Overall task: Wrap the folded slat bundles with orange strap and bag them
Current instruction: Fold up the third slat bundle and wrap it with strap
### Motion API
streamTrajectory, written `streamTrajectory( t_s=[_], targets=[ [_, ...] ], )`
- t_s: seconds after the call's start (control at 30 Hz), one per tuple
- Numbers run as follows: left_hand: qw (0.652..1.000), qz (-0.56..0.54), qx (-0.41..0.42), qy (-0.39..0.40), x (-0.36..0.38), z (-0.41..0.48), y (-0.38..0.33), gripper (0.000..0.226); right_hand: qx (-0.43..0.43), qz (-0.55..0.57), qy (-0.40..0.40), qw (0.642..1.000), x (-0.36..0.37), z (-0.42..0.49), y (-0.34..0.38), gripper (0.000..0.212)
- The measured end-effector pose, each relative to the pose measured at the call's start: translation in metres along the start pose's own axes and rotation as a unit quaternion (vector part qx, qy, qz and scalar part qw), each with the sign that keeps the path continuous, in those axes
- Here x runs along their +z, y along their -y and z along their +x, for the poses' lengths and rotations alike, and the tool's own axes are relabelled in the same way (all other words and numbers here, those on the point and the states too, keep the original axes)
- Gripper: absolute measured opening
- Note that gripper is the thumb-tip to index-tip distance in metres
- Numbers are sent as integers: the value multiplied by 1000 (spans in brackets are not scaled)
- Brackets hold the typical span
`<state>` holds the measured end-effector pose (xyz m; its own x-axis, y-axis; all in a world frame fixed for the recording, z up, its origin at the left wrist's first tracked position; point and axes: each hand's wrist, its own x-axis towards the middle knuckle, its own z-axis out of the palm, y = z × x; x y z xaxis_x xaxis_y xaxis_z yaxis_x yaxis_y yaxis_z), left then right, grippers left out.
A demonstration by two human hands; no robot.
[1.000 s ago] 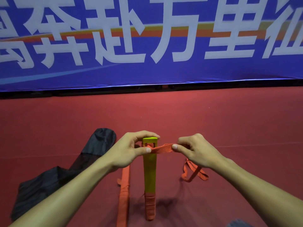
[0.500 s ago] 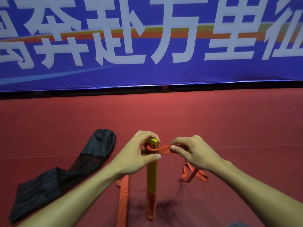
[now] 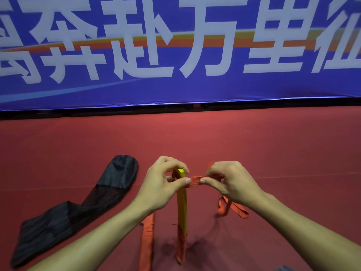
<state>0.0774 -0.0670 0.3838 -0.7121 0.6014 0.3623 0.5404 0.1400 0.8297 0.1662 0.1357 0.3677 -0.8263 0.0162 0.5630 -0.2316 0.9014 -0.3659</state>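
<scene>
Head view: the yellow slat bundle [image 3: 181, 204] stands on end on the red floor [image 3: 273, 153]. The left hand [image 3: 162, 184] has its grip pinched on the bundle's top and the orange strap [image 3: 196, 180], and the right hand [image 3: 232, 182] pinches the strap just beside. Winding well likely means holding the strap taut and flat. The black bag [image 3: 78, 210] lies to the left.
</scene>
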Motion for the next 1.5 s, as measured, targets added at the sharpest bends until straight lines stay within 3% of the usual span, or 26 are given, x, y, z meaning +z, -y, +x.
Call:
streamTrajectory(
  t_s=[0.13, 0.53, 0.6, 0.73, 0.87, 0.97, 1.1, 1.2, 1.33, 1.5],
  targets=[
    [999, -41, 0, 19, -1, -1, 0, 27, -1, -4, -7, 1000, 1, 0, -1, 39],
    [982, -142, -5, 127, -9, -1, -1, 63, 23, 1, 35, 999, 9, 0, 7, 35],
    [981, -137, -7, 135, -8, -1, -1, 59, 34, 1, 37, 999, 11, 1, 7, 36],
    [982, -135, -10, 134, -3, -2, -2, 52, 61, 4, 58, 996, 13, 2, 8, 28],
    [983, -136, -10, 121, -4, 1, 6, 43, 60, 39, 68, 995, 16, 1, 9, 40],
    [990, -97, -5, 102, -5, 2, 9, 37, 54, 50, 66, 995, 17, 1, 10, 33],
    [991, -123, -16, 55, -6, 4, 7, 32, 58, 51, 79, 994, 17, 2, 14, 30],
    [989, -141, -27, 43, -5, 4, 4, 31, 70, 70, 93, 991, 18, 3, 13, 34],
    [986, -159, -20, 49, -7, 5, 5, 30, 56, 90, 120, 987, 17, 4, 13, 23],
    [986, -161, 0, 54, 1, 6, 9, 39, 50, 99, 100, 989, 20, 5, 17, 24]
  ],
)
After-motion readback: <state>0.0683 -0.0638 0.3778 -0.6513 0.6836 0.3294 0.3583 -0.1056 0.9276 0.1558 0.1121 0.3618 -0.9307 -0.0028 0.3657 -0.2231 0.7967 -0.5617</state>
